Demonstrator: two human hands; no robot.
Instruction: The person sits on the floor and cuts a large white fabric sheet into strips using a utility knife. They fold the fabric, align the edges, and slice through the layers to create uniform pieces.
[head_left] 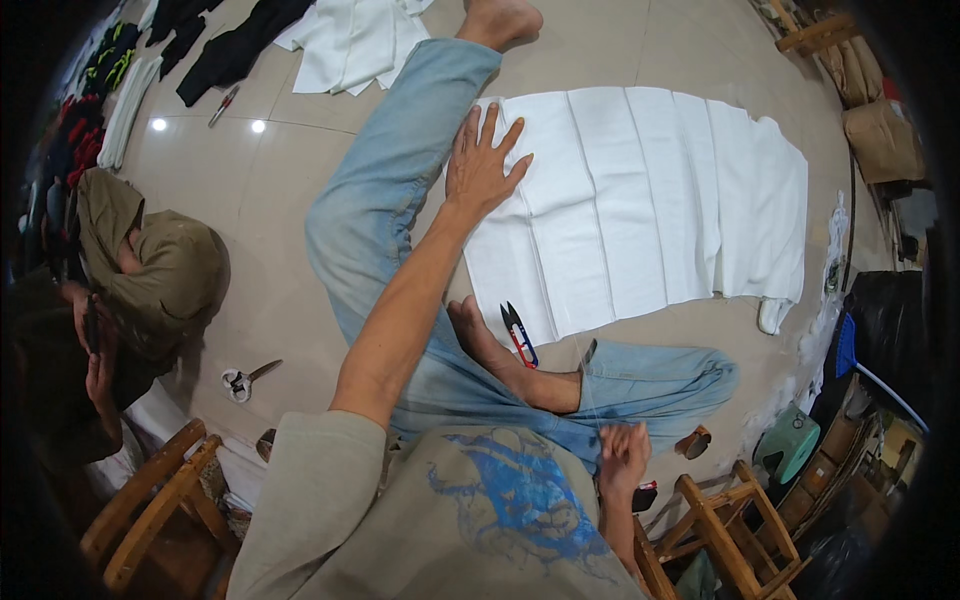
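White fabric panels (620, 200) lie on the floor in front of me, in overlapping rows or folds. My left hand (482, 165) rests flat on their upper left corner with the fingers spread. Down by my lap, my right hand (625, 455) is closed in a pinch. A thin pale thread (588, 385) runs from the cloth's near edge to its fingers; a needle, if there is one, is too small to make out. Thread snips (519, 334) with dark blades and a blue and red handle lie beside my bare foot, by the cloth's lower left edge.
Scissors (247, 380) lie on the floor at the left, near a seated person (150, 250) holding something dark. More white cloth (355, 45) and dark garments (235, 50) lie at the far left. Wooden stools (735, 520) flank me, with a teal box (787, 440) at right.
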